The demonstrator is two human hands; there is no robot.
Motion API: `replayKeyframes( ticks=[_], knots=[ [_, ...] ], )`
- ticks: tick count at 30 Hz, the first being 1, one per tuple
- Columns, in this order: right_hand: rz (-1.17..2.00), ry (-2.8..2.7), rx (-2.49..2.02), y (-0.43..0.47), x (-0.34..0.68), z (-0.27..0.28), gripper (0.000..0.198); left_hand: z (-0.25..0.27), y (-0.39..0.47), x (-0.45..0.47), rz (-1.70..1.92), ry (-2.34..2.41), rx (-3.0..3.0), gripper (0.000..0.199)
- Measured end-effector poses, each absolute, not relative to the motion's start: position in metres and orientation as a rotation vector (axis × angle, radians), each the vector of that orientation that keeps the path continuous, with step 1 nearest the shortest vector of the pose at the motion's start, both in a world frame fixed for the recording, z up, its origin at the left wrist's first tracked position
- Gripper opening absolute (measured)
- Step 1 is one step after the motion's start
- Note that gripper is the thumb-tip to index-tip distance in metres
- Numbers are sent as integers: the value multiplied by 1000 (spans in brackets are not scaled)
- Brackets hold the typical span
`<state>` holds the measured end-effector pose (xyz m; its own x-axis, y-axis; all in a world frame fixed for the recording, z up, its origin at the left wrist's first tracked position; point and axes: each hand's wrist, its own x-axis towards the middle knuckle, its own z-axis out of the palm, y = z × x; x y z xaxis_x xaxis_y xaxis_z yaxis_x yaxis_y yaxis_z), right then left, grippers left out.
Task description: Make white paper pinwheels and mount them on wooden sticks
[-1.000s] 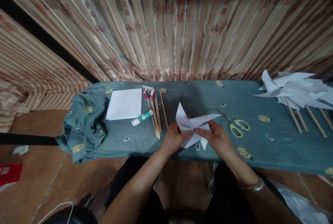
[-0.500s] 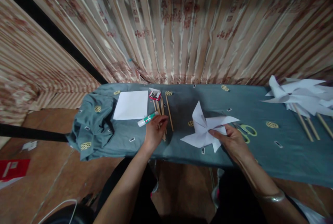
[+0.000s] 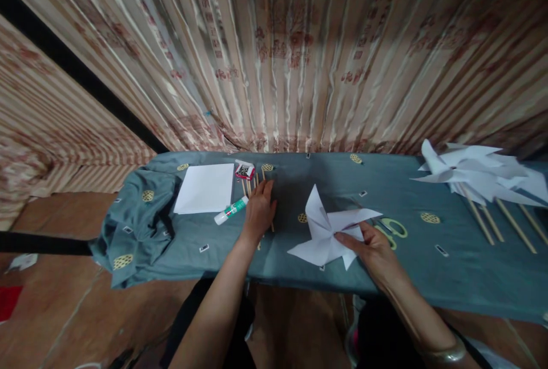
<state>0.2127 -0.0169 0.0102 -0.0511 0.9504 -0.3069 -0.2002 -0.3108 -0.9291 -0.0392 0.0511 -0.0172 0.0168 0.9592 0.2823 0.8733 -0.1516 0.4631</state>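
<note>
My right hand (image 3: 371,246) pinches a white folded paper pinwheel (image 3: 323,231), thumb near its centre, the other fingers underneath. To the left, my left hand (image 3: 260,209) lies over several thin wooden sticks (image 3: 249,188), fingers stretched toward the back and covering their middles. One stick shows below its thumb; whether the fingers touch it is hidden. A green and white glue stick (image 3: 231,211) lies just left of that hand. Behind the sticks sits a small open red and white box of pins (image 3: 245,170).
A stack of white paper squares (image 3: 204,189) rests on the left of the cloth-covered table (image 3: 295,275). Scissors with yellow-green handles (image 3: 393,227) lie beside my right hand. Several finished pinwheels on sticks (image 3: 477,169) are piled at the right. A patterned curtain (image 3: 274,83) hangs behind.
My left hand has reached farther back over the sticks, its fingers straightening from a curled pose. My right hand still holds the pinwheel. The whole view has shifted slightly.
</note>
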Motion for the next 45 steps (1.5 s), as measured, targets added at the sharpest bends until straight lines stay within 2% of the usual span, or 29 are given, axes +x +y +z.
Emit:
replayKeyframes(
  ticks=[4, 6, 14, 18, 27, 31, 36, 45],
  knots=[
    [1502, -966, -1268, -21, 221, 16, 44, -22, 60, -32, 1029, 1837, 1880, 65],
    [1469, -1016, -1277, -23, 224, 19, 42, -21, 62, -29, 1112, 1769, 1700, 63],
    [913, -1523, -1422, -50, 228, 39, 32, -2, 49, 10, 1156, 1447, 1402, 25],
    [728, -1655, -1331, -64, 228, 53, 35, 13, 24, 33, 1081, 1068, 725, 32],
    [350, -1826, -1209, -79, 231, 77, 36, 27, -18, 43, 975, 990, 629, 31],
    [380, -1826, -1206, -85, 228, 82, 38, 34, -28, 41, 920, 974, 652, 31],
    [686, -1783, -1245, -87, 224, 85, 32, 40, -30, 41, 911, 933, 550, 40],
    [871, -1890, -1190, -93, 240, 86, 33, 48, -19, 29, 949, 921, 645, 32]
  ],
)
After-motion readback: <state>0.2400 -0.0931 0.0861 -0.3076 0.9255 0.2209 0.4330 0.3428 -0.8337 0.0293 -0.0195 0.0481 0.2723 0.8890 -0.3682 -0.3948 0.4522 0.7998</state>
